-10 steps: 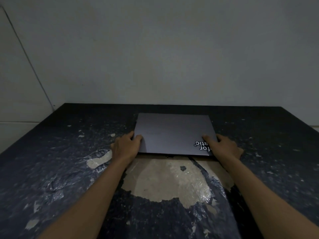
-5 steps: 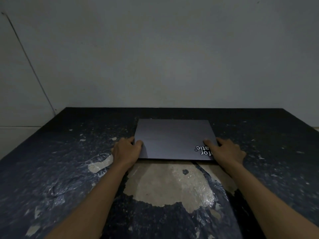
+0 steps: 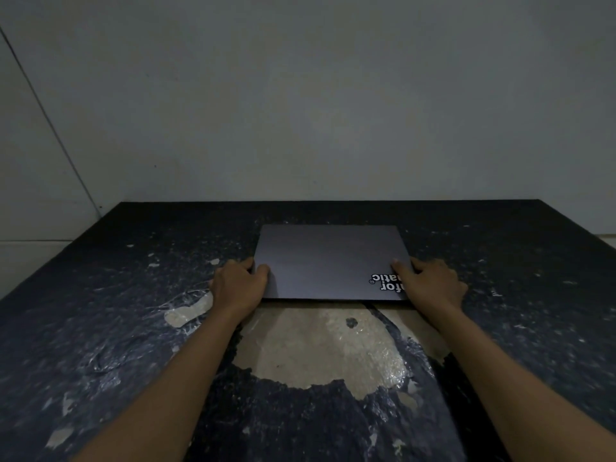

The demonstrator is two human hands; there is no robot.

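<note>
A closed dark grey laptop lies flat on the dark table, its lid bearing a white-lettered sticker at the near right corner. My left hand grips the laptop's near left corner, thumb on the lid and fingers along the side edge. At the near right corner my right hand holds the laptop the same way, its thumb partly covering the sticker.
The table's dark covering is worn, with a large bare beige patch just in front of the laptop and smaller peeled spots to the left. A plain pale wall stands right behind the table's far edge.
Both hands keep the same hold on the laptop's near corners. The laptop stays closed and flat; only the camera view shifts slightly.
</note>
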